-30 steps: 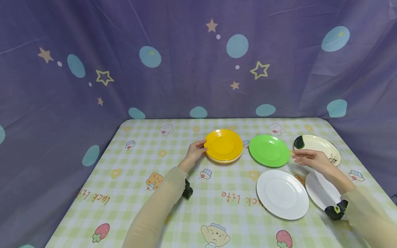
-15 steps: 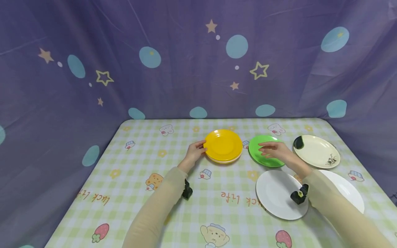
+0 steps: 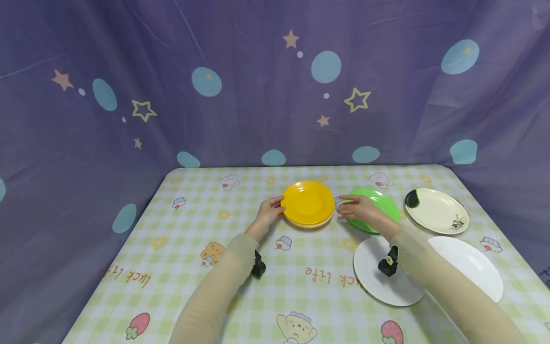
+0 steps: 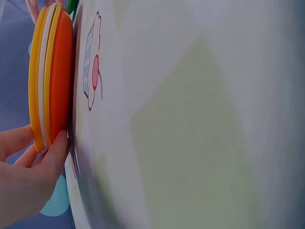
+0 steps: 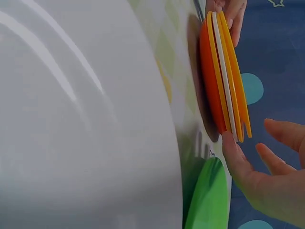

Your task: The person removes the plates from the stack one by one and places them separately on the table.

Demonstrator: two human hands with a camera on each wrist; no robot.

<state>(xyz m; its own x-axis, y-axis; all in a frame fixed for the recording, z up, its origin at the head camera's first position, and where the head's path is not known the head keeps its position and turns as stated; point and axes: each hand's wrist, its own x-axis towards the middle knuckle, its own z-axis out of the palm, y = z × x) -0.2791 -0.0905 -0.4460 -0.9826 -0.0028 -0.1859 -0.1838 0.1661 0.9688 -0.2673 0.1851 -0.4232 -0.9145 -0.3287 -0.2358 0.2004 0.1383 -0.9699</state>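
A stack of yellow and white plates sits at the back middle of the table, a yellow plate on top. My left hand grips its left rim; in the left wrist view that hand's thumb and fingers close on the edge. An orange underside shows at the bottom of the stack. My right hand hangs over the green plate, fingers spread toward the stack's right side. In the right wrist view, one fingertip overlaps the stack's rim while the other fingers stand apart from it.
Two white plates lie at the front right, partly under my right forearm. Behind them is a cream plate with a dark green patch. A checked cloth covers the table, and a purple curtain hangs behind.
My right hand has moved left from the cream plate, across the green plate, toward the stack's right side. The left hand has stayed at the stack's left rim.
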